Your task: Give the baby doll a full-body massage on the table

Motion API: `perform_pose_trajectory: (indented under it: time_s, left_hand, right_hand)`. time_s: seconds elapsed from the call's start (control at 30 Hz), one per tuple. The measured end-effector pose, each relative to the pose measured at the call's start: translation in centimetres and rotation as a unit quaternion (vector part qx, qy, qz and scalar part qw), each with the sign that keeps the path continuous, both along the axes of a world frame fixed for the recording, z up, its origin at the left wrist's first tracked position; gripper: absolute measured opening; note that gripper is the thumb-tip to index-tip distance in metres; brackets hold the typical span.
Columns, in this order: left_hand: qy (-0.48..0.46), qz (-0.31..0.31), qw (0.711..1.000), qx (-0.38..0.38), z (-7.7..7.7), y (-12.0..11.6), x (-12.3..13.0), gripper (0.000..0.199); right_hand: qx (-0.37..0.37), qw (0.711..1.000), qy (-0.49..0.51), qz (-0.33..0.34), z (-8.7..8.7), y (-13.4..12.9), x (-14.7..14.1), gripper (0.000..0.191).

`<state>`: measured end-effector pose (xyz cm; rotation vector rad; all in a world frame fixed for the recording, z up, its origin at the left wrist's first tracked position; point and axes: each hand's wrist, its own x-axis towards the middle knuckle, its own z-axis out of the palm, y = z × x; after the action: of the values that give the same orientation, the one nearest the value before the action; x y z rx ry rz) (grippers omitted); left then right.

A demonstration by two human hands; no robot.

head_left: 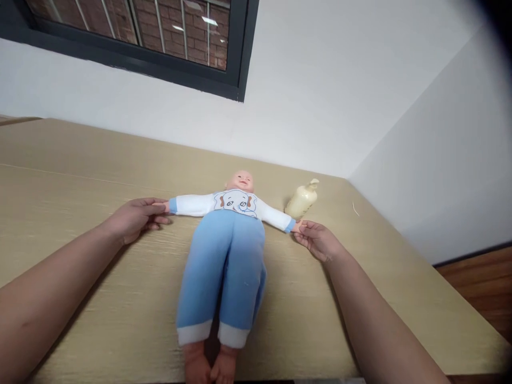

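A baby doll (230, 245) lies on its back, head toward the wall and feet at the table's near edge. It wears a white top with blue cuffs and a dog-like face print, and blue trousers with white hems. Both its arms are stretched out sideways. My left hand (140, 216) pinches the doll's hand at the left of the view. On the right, the doll's other hand is between the fingers of my right hand (316, 238). Just beyond my right hand is a cream pump bottle (303, 200).
The light wooden table (100, 298) reaches back to a white wall (300, 106). A dark-framed window (240, 58) is at the upper left. A thin pale strip (354, 208) lies right of the bottle. Brown wood panelling (484, 282) shows beyond the table's right edge.
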<state>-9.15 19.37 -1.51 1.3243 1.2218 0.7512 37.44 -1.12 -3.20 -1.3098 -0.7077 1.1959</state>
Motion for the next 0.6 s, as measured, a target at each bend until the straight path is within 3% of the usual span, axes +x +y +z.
perform_pose_trajectory:
  time_s: [0.1, 0.3, 0.47, 0.6]
  left_hand:
    - [-0.027, 0.012, 0.998, -0.054, 0.3, 0.2, -0.2, 0.032]
    - [-0.026, 0.025, 0.998, -0.051, 0.2, 0.1, 0.2, 0.021]
    - [-0.028, 0.053, 0.997, -0.05, 0.1, 0.1, 0.4, 0.021]
    - [-0.059, 0.046, 0.995, -0.069, 0.1, 0.3, 0.1, 0.023]
  right_hand:
    - [0.002, 1.0, -0.007, -0.002, 0.0, 0.1, -0.3, 0.032]
    - [0.002, 0.998, -0.038, -0.051, 0.5, 0.6, -1.5, 0.043]
    - [0.024, 0.995, -0.047, -0.079, 0.1, 0.9, -1.4, 0.04]
    - [0.028, 0.997, -0.048, -0.059, -0.1, 0.7, -0.9, 0.038]
